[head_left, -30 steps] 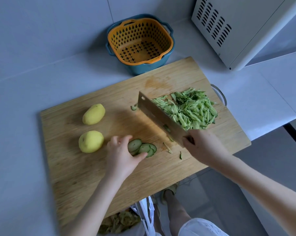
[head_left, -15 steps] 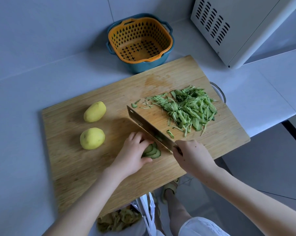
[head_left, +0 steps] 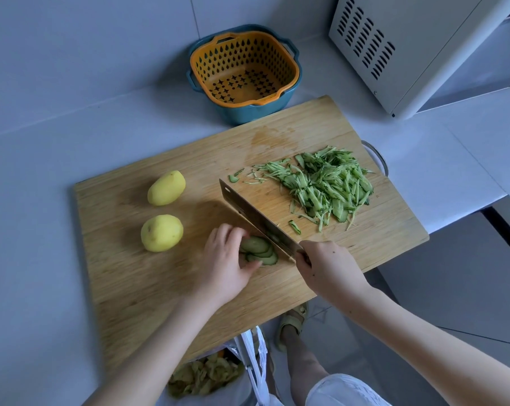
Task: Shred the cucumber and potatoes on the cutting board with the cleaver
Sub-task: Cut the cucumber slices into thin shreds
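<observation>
Two hands are resuming shredding: left hand (head_left: 224, 259) clamping the cucumber slices (head_left: 258, 248) with curled fingers, right hand (head_left: 327, 268) gripping the cleaver (head_left: 253, 216), newly brought alongside that left hand.

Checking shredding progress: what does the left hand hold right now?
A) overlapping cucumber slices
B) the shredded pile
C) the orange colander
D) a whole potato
A: the left hand holds the overlapping cucumber slices down beside the cleaver, which the right hand grips.
</observation>
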### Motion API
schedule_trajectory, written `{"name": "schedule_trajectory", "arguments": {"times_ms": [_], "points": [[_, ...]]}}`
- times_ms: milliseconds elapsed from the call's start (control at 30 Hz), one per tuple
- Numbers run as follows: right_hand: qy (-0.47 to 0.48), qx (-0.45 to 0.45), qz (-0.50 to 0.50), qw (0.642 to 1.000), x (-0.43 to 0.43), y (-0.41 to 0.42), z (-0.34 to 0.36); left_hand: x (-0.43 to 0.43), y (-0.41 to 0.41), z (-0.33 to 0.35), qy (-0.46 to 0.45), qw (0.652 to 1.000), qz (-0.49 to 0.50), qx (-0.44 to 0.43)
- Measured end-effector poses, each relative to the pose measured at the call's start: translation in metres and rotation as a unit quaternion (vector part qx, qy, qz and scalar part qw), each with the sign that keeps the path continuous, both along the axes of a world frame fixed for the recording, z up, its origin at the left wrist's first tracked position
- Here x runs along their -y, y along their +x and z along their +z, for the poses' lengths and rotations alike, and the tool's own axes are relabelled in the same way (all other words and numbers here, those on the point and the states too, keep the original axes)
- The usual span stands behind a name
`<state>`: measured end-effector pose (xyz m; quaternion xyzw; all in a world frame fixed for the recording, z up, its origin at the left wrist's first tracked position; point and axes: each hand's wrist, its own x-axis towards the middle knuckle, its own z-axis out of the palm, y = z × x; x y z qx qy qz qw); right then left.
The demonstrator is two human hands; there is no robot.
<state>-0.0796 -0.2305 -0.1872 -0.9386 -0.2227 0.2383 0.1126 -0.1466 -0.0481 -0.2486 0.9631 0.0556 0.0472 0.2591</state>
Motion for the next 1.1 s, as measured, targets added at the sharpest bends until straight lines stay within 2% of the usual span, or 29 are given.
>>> {"name": "schedule_trajectory", "arguments": {"times_ms": [133, 267, 400, 567, 767, 1100], "points": [[-0.009, 0.011, 0.008, 1.000, -0.001, -0.004, 0.001, 0.013, -0.005, -0.004, -0.045, 0.995, 0.081, 0.027], [-0.019, 0.016, 0.013, 1.000, -0.001, -0.004, 0.003, 0.025, -0.002, -0.013, 0.036, 0.995, 0.080, 0.041], [-0.026, 0.026, 0.025, 0.999, 0.004, -0.007, 0.013, 0.031, 0.000, -0.019, 0.065, 0.990, 0.103, 0.070], [-0.077, 0.052, 0.078, 0.993, 0.013, -0.017, 0.023, 0.033, 0.004, -0.023, 0.049, 0.990, 0.101, 0.086], [-0.108, 0.048, 0.094, 0.989, 0.015, -0.012, 0.024, 0.032, 0.005, -0.028, 0.055, 0.990, 0.095, 0.084], [-0.076, 0.034, 0.077, 0.994, 0.011, -0.007, 0.018, 0.030, 0.006, -0.033, 0.073, 0.989, 0.087, 0.096]]}}
